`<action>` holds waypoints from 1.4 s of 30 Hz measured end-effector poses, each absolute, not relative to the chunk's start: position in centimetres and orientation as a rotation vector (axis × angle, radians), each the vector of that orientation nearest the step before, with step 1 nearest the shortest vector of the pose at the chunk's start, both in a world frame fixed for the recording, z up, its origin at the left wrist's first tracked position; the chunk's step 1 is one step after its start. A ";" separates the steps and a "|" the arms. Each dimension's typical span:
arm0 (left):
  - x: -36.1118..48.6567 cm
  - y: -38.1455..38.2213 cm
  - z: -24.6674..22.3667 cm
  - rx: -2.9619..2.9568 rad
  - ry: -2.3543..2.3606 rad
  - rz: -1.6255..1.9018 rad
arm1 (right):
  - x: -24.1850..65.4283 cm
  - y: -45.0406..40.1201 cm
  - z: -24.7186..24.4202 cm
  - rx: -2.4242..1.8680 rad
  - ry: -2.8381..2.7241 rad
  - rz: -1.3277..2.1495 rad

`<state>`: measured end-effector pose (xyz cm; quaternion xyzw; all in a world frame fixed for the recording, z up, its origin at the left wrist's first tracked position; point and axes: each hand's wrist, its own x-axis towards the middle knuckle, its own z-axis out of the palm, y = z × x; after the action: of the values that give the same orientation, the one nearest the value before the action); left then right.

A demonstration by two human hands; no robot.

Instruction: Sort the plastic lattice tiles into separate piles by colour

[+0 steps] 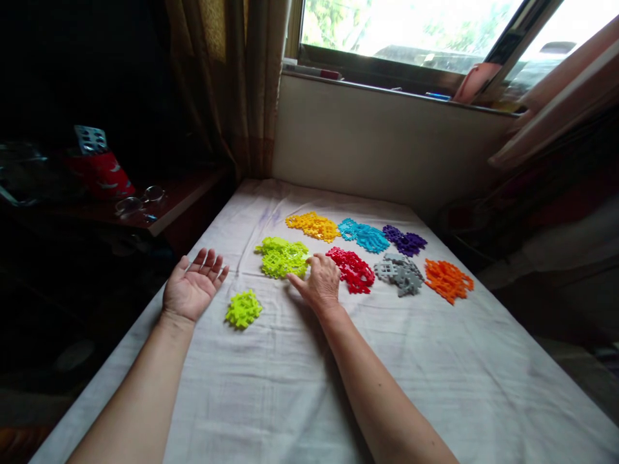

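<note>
Two hands: left [192,290], palm up, fingers spread; my right [323,283], nearer, fingers curved, thumb apart.
Green pile [284,259]: on the cloth [271,386], just left of my right fingers.
Red pile [354,270]: to their right.

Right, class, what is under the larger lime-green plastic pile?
Pale fabric cover surrounds the larger lime-green plastic pile; the pile hides whatever lies directly beneath.

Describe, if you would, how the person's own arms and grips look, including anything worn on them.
The left forearm and right forearm are bare, with no sleeve, watch or bracelet in view. The left grip and right grip are human hands without gloves; no ring shows on either.
</note>
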<state>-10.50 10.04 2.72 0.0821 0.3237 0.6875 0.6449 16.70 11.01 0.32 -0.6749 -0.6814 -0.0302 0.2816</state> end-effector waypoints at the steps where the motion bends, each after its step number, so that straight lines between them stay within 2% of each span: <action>1: -10.5 10.1 2.7 0.188 0.731 1.563 | 16.6 11.0 -0.1 -1.817 -1.801 -0.100; 11: -10.2 10.0 2.7 0.229 0.768 1.561 | 16.6 9.9 -0.7 -1.614 -1.833 -0.147; 17: -9.9 9.8 3.0 0.225 0.773 1.569 | 14.2 6.9 0.6 -1.081 -2.177 0.091; 26: -9.9 9.9 2.9 0.252 0.782 1.556 | 11.4 6.9 0.7 -0.970 -2.428 0.361; 31: -10.2 10.1 2.6 0.245 0.753 1.551 | 12.4 7.6 0.6 -1.034 -2.242 0.291; 38: -10.1 10.1 2.9 0.240 0.751 1.552 | 16.0 12.6 1.5 -1.623 -1.851 0.083; 42: -10.0 10.0 2.9 0.246 0.770 1.555 | 16.6 13.4 1.2 -1.693 -1.852 0.085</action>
<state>-9.98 10.00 2.93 0.1080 0.3378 0.6817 0.6399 16.64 13.38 1.23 -0.6410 -0.7012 0.0322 0.3105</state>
